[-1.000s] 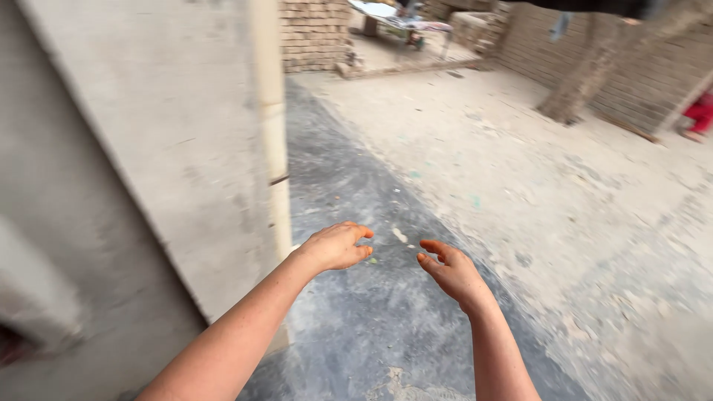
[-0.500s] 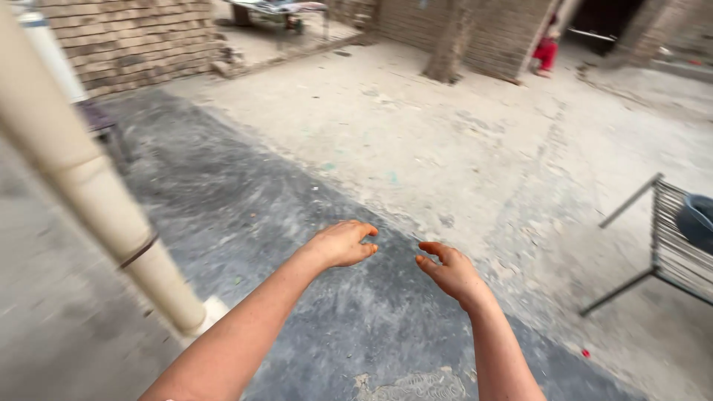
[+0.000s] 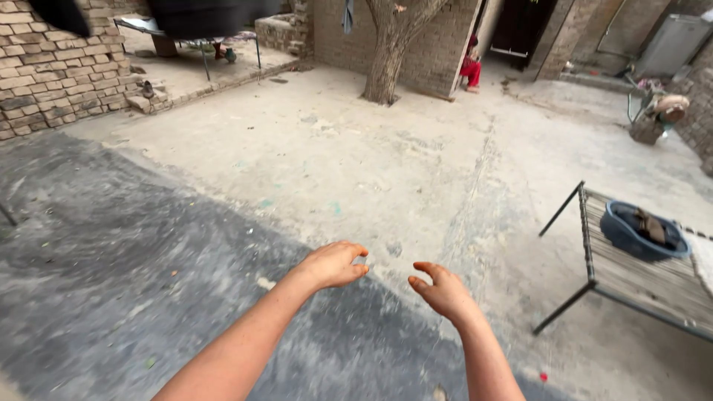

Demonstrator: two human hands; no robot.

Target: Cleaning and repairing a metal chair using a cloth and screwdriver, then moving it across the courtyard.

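Across the whole frame it's one big open courtyard floor (image 3: 386, 171), pale concrete on the far side and a darker, damp-looking grey patch (image 3: 111, 282) running under the arms. Brick walls (image 3: 52, 67) close off the far left and back edge, with a tree trunk (image 3: 390, 63) standing right up against the back wall, probably just where it grew. Over at the right edge sits a metal-framed cot (image 3: 631, 267) with a blue basin (image 3: 642, 234) on its slats, likely parked there to keep it off the dirty ground. A small person in red (image 3: 469, 70) sits by the doorway at the back, well apart from everything.

Both arms stretch forward over the boundary between dark and pale floor. Left hand (image 3: 334, 264) is loosely curled, fingers bent in, gripping nothing. Right hand (image 3: 443, 291) is just beside it, fingers apart and relaxed, also empty. Neither touches anything; the nearest thing is the floor below. Loads of free room ahead and to the left, only the cot crowds the right.
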